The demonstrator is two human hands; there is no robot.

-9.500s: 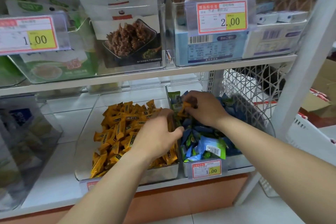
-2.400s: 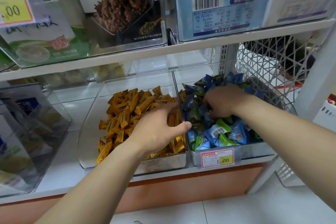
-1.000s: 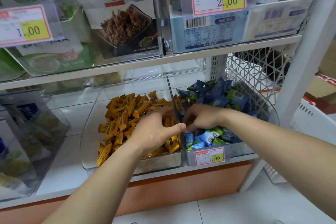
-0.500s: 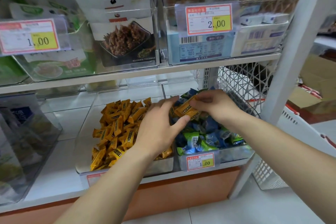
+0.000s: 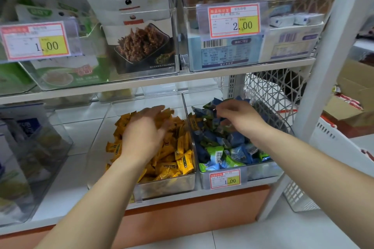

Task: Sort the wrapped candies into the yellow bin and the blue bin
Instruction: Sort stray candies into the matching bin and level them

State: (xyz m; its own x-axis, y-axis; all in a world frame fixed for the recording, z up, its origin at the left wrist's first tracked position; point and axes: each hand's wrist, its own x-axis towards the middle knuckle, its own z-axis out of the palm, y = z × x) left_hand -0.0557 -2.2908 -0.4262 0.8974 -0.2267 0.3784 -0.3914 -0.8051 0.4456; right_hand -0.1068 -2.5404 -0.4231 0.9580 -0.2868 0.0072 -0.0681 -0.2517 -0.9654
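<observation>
Two clear bins stand side by side on the lower shelf. The yellow bin (image 5: 168,186) on the left holds a heap of yellow wrapped candies (image 5: 182,159). In the blue bin (image 5: 261,174) on the right lie blue and green wrapped candies (image 5: 226,147). One yellow candy (image 5: 194,124) lies at the blue bin's left edge. My left hand (image 5: 145,133) hovers palm down over the yellow heap, fingers stretched forward and blurred, with nothing seen in it. My right hand (image 5: 236,116) is over the back of the blue heap, its loosely curled fingers touching the wrappers.
A price tag (image 5: 224,179) is clipped to the blue bin's front. The upper shelf (image 5: 202,74) with snack packs hangs close above both bins. A white post (image 5: 315,87) and a lattice basket (image 5: 271,95) stand to the right. Another clear bin (image 5: 30,147) stands at the left.
Half a second ago both hands held a yellow candy between the bins. Now my left hand has moved over the yellow heap and my right hand is back on the blue heap.
</observation>
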